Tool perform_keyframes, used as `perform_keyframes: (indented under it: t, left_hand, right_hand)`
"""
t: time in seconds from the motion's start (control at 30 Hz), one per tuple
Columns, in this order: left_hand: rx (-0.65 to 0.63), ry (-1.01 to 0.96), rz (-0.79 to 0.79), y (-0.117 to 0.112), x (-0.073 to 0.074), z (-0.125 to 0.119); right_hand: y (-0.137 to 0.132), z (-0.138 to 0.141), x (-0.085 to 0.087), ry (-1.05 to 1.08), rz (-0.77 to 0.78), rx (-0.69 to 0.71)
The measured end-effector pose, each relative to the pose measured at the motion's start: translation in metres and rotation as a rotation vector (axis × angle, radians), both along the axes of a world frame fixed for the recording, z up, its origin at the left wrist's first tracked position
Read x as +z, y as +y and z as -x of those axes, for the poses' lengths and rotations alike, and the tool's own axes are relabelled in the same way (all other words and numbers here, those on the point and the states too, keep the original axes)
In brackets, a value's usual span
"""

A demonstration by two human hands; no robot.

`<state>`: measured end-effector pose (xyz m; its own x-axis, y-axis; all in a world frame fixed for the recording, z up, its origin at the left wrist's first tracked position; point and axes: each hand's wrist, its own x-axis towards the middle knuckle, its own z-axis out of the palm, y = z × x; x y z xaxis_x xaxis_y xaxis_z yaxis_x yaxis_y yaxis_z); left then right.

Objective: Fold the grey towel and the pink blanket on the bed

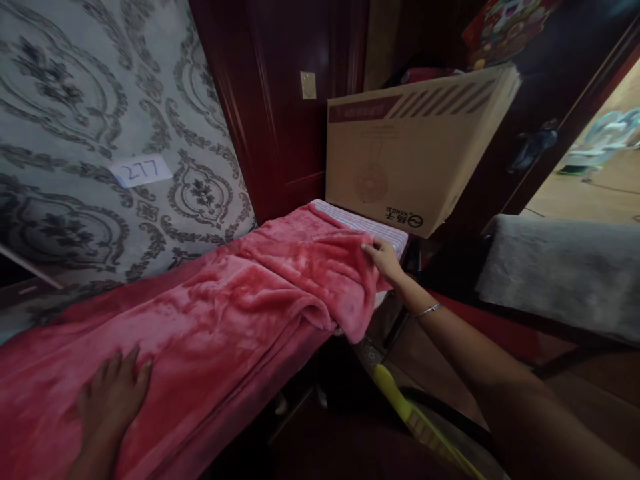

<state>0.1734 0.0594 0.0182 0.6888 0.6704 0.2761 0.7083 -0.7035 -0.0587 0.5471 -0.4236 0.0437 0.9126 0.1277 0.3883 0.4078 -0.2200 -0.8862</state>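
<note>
A pink plush blanket (215, 313) stretches across a long narrow surface, with loose folds toward its far right end. Flat on the near left part of it lies my left hand (115, 393), fingers spread. At the far right corner my right hand (383, 259) pinches the blanket's edge between thumb and fingers; a thin bracelet is on that wrist. Beside the right hand, a striped cloth (360, 223) shows from under the blanket at the far end.
A large cardboard box (400, 147) stands behind the far end. Patterned wallpaper (200, 187) with a paper marked 277 (141, 171) borders the left. To the right is a grey fluffy cover (565, 273). A yellow-green handled object (395, 393) is below.
</note>
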Motion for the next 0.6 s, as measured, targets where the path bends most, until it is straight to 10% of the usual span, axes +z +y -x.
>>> perform_keyframes:
  t: [0.2,0.4,0.6]
  left_hand:
    - [0.031,-0.025,-0.008,0.003,-0.002,0.001]
    - [-0.078,-0.245,0.182,-0.003,0.013,-0.009]
    - [-0.500,-0.483,0.483,-0.106,0.051,-0.071]
  right_hand:
    - [0.059,0.065,0.052,-0.310,0.040,0.201]
    - [0.126,0.156,0.019,-0.437,0.247,0.475]
    - [0.160,0.214,-0.014,-0.576,0.307,0.638]
